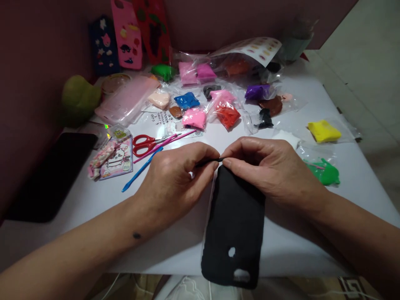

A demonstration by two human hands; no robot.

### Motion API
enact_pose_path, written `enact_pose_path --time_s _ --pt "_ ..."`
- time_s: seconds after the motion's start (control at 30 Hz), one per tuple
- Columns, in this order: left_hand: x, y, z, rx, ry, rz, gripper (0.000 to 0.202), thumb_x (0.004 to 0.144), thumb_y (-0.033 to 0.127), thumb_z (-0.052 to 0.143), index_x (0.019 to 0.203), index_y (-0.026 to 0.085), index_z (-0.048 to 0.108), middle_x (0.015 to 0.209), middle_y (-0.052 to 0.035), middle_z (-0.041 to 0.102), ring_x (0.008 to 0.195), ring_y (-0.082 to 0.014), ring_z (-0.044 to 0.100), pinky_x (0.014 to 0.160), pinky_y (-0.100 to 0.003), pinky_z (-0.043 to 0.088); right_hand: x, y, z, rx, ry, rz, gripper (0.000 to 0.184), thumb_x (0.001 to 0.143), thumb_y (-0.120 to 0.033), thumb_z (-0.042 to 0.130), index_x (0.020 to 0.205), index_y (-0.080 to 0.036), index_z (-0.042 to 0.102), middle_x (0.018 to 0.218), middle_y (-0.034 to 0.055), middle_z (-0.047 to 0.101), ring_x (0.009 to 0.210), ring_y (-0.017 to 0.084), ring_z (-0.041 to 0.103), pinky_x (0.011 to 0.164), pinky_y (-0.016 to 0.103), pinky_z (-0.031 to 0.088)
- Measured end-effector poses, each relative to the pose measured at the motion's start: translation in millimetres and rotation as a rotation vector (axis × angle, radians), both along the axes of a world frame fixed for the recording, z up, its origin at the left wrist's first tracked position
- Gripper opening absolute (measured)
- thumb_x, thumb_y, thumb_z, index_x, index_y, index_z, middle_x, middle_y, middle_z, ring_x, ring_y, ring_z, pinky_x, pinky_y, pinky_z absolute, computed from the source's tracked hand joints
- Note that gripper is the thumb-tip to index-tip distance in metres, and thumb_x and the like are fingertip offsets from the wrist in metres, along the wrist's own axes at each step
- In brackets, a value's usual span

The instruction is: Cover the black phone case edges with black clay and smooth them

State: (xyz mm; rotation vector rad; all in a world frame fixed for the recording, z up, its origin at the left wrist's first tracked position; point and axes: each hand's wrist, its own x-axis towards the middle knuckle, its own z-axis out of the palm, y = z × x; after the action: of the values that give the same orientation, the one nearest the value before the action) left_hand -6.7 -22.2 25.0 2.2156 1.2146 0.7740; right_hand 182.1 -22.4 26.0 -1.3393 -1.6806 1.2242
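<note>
My left hand (187, 171) and my right hand (265, 166) meet at the middle of the table, thumbs and forefingers pinched together. Between them they hold a thin strip of black clay (210, 161), partly covered by the fingers. Just below lies a phone case (234, 216) coated in black clay, with one small hole and a larger oval opening near its lower end. That end reaches past the table's front edge. Left of my left hand are a blue modelling tool (142, 170), a pink stick (170, 143) and red-handled scissors (145, 146).
Several bagged clay pieces, including red (227, 116), blue (186, 100) and yellow (324, 131), spread across the back and right. A dark phone-like slab (56, 175) lies at left. Decorated cases (128, 37) lean on the back wall, near a translucent pink case (126, 98).
</note>
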Motion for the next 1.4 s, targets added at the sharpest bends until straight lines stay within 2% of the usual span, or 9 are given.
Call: enact_pose_path --time_s 0.17,0.3,0.4,0.5,0.57,0.8,1.1,1.3,1.4 --pt "-1 2 0.6 -0.143 -0.045 0.029 0.011 0.087 0.019 0.062 0.092 0.015 0.071 0.077 0.0002 0.073 0.066 -0.0110 0.064 0.063 -0.022 0.046 1 2 0.0 -0.042 0.030 -0.006 0.013 0.080 -0.014 0.063 0.070 -0.020 0.068 0.070 -0.0019 0.067 0.064 0.011 0.059 0.057 0.023 0.042" --pt "0 4 3.3 -0.442 -0.226 0.047 0.014 0.084 0.021 0.066 0.096 0.013 0.069 0.079 -0.0007 0.072 0.068 -0.0121 0.064 0.062 -0.022 0.049 2 2 1.2 -0.101 0.050 -0.025 0.009 0.081 -0.018 0.066 0.075 -0.021 0.071 0.073 -0.0017 0.067 0.064 0.011 0.058 0.056 0.022 0.041" --pt "3 6 5.4 -0.592 -0.301 0.029 0.006 0.083 0.017 0.065 0.086 0.014 0.070 0.071 0.0018 0.069 0.060 -0.0089 0.059 0.056 -0.019 0.046 4 3 -0.9 -0.146 0.084 -0.028 0.012 0.085 -0.026 0.066 0.076 -0.020 0.071 0.074 -0.0003 0.066 0.066 0.012 0.058 0.056 0.023 0.041" --pt "5 6 5.3 -0.597 -0.327 0.052 0.004 0.082 0.014 0.066 0.081 0.015 0.070 0.067 0.0028 0.066 0.057 -0.0082 0.057 0.052 -0.018 0.044 7 4 -6.0 -0.253 0.196 -0.031 0.021 0.090 -0.033 0.061 0.078 -0.019 0.071 0.080 0.0025 0.068 0.069 0.013 0.059 0.059 0.023 0.043" --pt "5 6 4.0 -0.597 -0.352 0.056 0.003 0.082 0.014 0.066 0.081 0.015 0.070 0.065 0.0036 0.065 0.055 -0.0077 0.055 0.050 -0.018 0.043 8 5 -9.4 -0.365 0.295 -0.047 0.017 0.087 -0.033 0.066 0.080 -0.019 0.072 0.080 0.0030 0.068 0.068 0.013 0.059 0.058 0.023 0.043" --pt "6 5 2.0 -0.497 -0.295 0.048 0.004 0.082 0.012 0.068 0.081 0.015 0.071 0.068 0.0043 0.067 0.060 -0.0063 0.057 0.060 -0.017 0.048 10 10 -10.3 -0.738 0.568 -0.003 0.014 0.075 -0.022 0.076 0.067 -0.013 0.068 0.070 0.0028 0.063 0.060 0.010 0.057 0.056 0.019 0.046" --pt "4 3 2.5 -0.533 -0.314 0.029 0.006 0.085 0.015 0.065 0.083 0.014 0.071 0.070 0.0042 0.069 0.058 -0.0058 0.058 0.061 -0.017 0.050 12 10 -7.2 -0.782 0.533 0.031 0.005 0.072 -0.017 0.072 0.073 -0.013 0.075 0.069 0.0051 0.064 0.058 0.011 0.056 0.055 0.022 0.046" --pt "-1 0 3.6 -0.432 -0.203 0.035 0.006 0.085 0.017 0.065 0.084 0.015 0.071 0.072 0.0035 0.070 0.066 -0.0078 0.063 0.060 -0.017 0.047 12 12 -6.6 -0.754 0.546 -0.010 0.014 0.074 -0.022 0.076 0.066 -0.013 0.070 0.063 0.0024 0.058 0.054 0.008 0.051 0.050 0.019 0.042" --pt "-2 -1 3.7 -0.407 -0.180 0.032 0.007 0.085 0.018 0.065 0.087 0.015 0.071 0.073 0.0038 0.071 0.066 -0.0074 0.063 0.061 -0.017 0.047 12 11 -7.2 -0.769 0.533 0.019 0.017 0.074 -0.026 0.078 0.066 -0.013 0.070 0.066 0.0031 0.062 0.057 0.009 0.056 0.053 0.018 0.045"
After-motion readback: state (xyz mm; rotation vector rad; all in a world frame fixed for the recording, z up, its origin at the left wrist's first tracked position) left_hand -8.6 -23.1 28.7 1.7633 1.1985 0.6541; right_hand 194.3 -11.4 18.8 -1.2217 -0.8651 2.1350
